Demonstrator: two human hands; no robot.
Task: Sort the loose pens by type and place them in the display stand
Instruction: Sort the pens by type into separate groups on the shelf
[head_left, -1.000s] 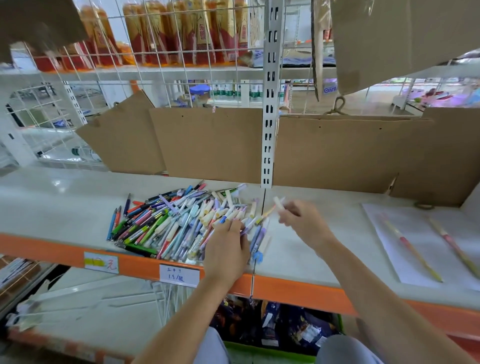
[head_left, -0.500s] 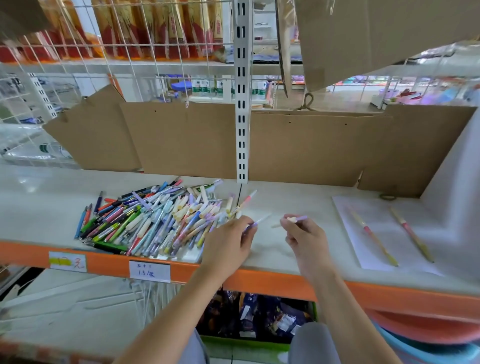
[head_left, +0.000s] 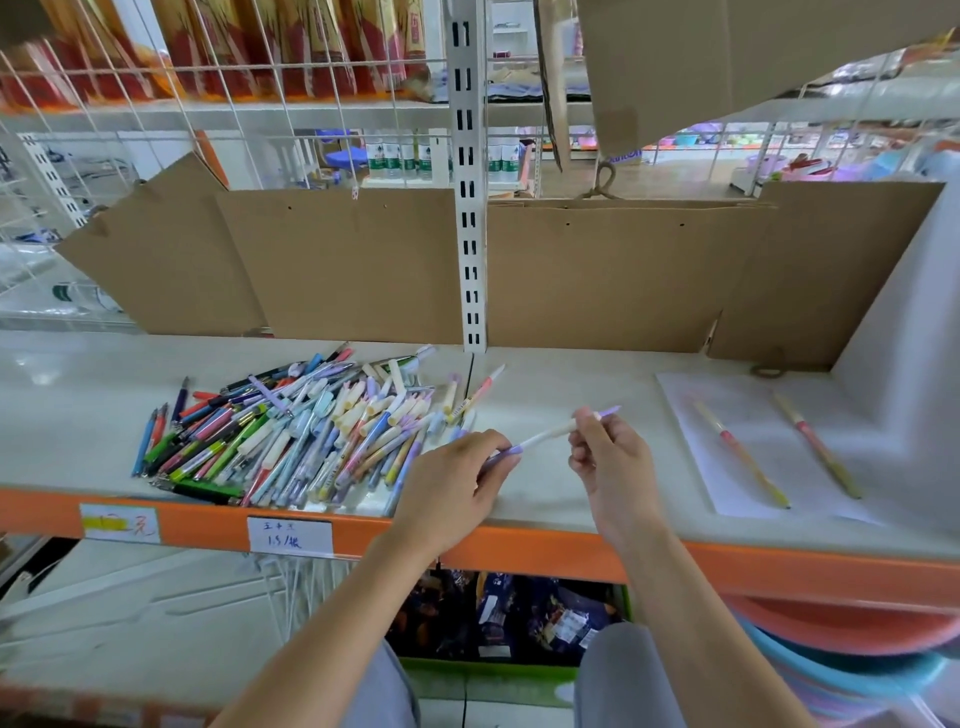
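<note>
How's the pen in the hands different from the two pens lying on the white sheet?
The held pen is lifted off the shelf, gripped by the left hand and right hand; the two pens lie flat on the white sheet. The held pen has purple ends and a cream middle; the two pens are yellowish with a pink band. All three are slim and set apart from the pile.

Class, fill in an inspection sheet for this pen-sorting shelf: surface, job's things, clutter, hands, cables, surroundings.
Surface: pale shelf with orange front edge.
Job's things: pen pile on the left; two pens lying apart on a white sheet; no display stand seen.
Clutter: price labels.
Hands: left hand and right hand each grip an end of a purple-tipped pen.
Cables: nothing seen.
Surroundings: cardboard backing, wire grid.
</note>
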